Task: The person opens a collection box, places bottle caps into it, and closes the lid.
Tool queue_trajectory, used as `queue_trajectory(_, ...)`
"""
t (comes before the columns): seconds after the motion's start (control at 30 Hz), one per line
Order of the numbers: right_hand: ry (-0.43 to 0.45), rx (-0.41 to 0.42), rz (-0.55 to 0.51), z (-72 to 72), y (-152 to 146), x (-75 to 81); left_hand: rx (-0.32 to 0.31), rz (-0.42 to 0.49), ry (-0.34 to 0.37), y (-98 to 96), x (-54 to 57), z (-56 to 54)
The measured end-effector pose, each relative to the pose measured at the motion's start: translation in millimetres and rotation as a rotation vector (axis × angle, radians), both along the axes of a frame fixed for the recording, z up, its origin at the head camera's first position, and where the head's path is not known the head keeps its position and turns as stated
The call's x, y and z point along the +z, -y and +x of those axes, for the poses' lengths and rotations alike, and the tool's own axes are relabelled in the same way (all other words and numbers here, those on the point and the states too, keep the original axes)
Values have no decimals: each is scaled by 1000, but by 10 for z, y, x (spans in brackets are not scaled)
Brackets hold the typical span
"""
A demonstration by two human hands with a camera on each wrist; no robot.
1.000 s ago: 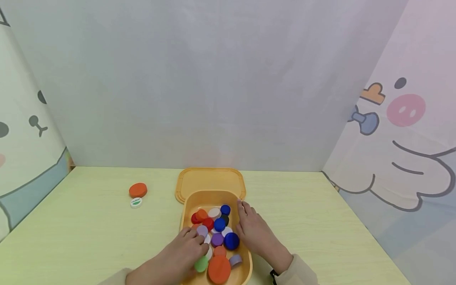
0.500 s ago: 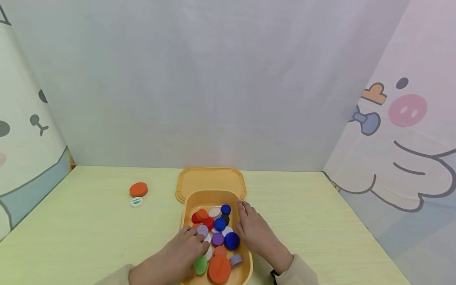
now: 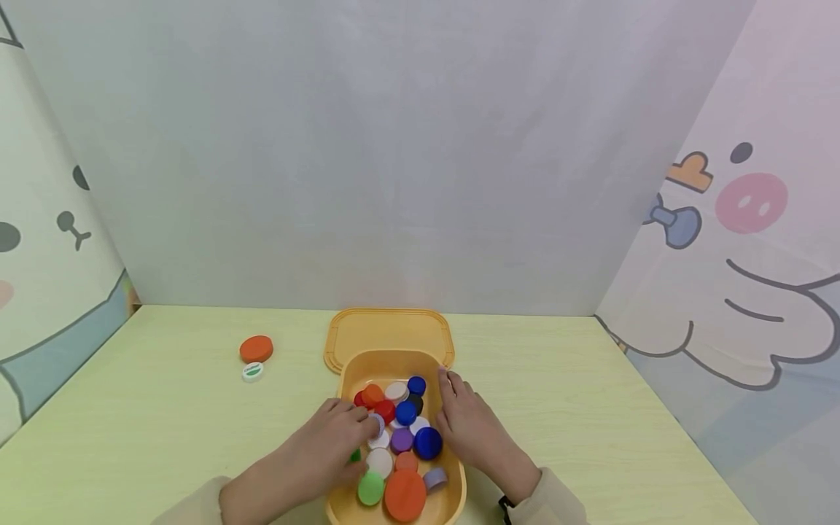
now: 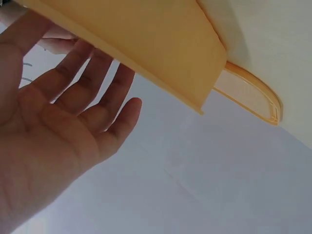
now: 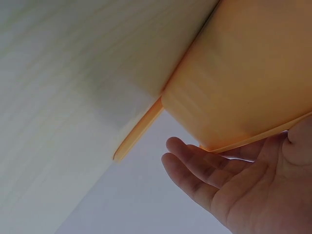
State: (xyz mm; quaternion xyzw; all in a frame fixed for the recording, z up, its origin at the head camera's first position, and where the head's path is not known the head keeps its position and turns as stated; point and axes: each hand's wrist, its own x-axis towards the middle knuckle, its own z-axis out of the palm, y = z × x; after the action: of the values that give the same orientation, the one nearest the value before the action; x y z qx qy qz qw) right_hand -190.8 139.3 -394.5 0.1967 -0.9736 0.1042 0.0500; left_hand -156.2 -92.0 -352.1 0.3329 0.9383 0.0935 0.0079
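A yellow-orange plastic box [image 3: 348, 372] holds many loose plastic bottle caps in several colours. My left hand [image 3: 324, 445] reaches over its left rim, the index fingertip at a lavender cap [image 3: 377, 424]. Its thumb stands apart, close to a dark green cap [image 3: 355, 456] and above a light green cap [image 3: 370, 488]. Seen in the left wrist view, the fingers of that hand [image 4: 73, 117] pass behind the box's rim. My right hand [image 3: 475, 426] rests at the right rim with fairly straight fingers; the right wrist view shows that hand [image 5: 243, 187] beside the box's outer wall.
Behind the box lies its flat yellow lid [image 3: 390, 332], partly under the box's far end. Farther left on the table [image 3: 164, 408] are a large orange cap [image 3: 256, 348] and a small white cap [image 3: 252, 372]. A pale curtain [image 3: 367, 160] closes off the back.
My left hand has shifted slightly left and away from me, its thumb and fingers parting. The lavender cap has tilted; white and dark green caps have come into sight. My right hand stays put.
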Motion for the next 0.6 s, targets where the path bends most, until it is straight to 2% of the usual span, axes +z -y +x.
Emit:
queue_trajectory(0.13,-5,-2,-4,3,-5,-7,64,67,-69,67,54,-54)
queue_trajectory(0.23,-10,-1,-7,5,-7,-8,141,120,-116,142,71,-124)
queue_trajectory(0.4,-10,3,-12,8,-7,-6,268,178,-187,331,37,-283)
queue_trajectory(0.6,-13,7,-15,15,-7,-1,347,202,-308,621,-46,-458)
